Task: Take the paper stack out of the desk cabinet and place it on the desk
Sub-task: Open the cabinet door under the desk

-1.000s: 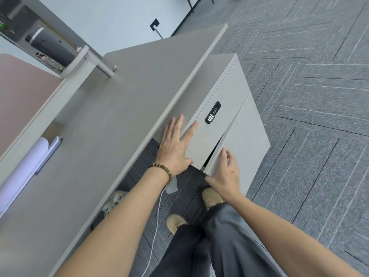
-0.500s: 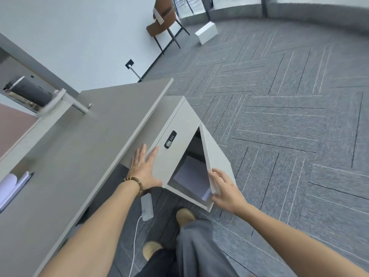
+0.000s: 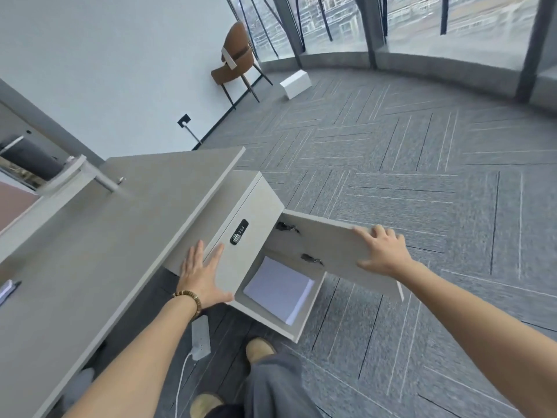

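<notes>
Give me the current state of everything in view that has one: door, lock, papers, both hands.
Cabinet door: swung wide open.
Paper stack: lying flat inside the cabinet, untouched.
Combination lock: on the closed panel beside the opening; setting unreadable.
Left hand: flat against that panel, fingers spread, holding nothing.
Right hand: gripping the door's outer edge.
Desk: near part bare, no papers moved yet.
</notes>
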`<act>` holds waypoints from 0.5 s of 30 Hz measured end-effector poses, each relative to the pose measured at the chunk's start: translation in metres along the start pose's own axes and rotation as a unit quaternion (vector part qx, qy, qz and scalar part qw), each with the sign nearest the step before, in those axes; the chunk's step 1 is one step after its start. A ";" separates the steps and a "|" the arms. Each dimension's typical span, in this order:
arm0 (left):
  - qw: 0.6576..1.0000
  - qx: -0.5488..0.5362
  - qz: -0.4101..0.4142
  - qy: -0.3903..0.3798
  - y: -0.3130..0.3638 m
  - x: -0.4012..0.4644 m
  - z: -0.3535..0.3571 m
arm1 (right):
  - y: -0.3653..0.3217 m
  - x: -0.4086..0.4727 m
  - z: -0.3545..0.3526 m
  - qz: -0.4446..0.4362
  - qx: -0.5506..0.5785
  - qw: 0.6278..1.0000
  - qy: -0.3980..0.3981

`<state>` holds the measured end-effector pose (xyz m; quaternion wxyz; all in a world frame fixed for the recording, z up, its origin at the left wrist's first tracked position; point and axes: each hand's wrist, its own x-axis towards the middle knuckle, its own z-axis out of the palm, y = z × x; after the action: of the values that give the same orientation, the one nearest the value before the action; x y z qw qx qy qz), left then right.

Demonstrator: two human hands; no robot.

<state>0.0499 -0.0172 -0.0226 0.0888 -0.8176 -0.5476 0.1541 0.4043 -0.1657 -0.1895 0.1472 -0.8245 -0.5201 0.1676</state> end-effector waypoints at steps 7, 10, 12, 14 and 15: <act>0.999 0.016 -0.002 0.029 0.000 0.004 0.010 | -0.008 0.021 -0.001 0.030 -0.084 0.996 0.012; 0.999 0.033 0.001 0.030 -0.001 0.004 0.012 | -0.015 0.027 0.003 0.038 -0.107 0.993 0.016; 0.999 0.038 0.001 0.032 -0.002 0.005 0.014 | -0.021 0.033 0.004 0.043 -0.127 0.991 0.007; 0.999 0.037 -0.002 0.036 -0.003 0.006 0.015 | -0.027 0.037 0.003 0.051 -0.147 0.988 -0.007; 0.999 0.037 -0.003 0.038 -0.003 0.007 0.016 | -0.028 0.039 0.001 0.052 -0.157 0.986 -0.011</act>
<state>0.0436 -0.0101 -0.0380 0.1403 -0.8172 -0.5404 0.1432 0.3965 -0.1187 -0.1838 0.0015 -0.8615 -0.4976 0.1006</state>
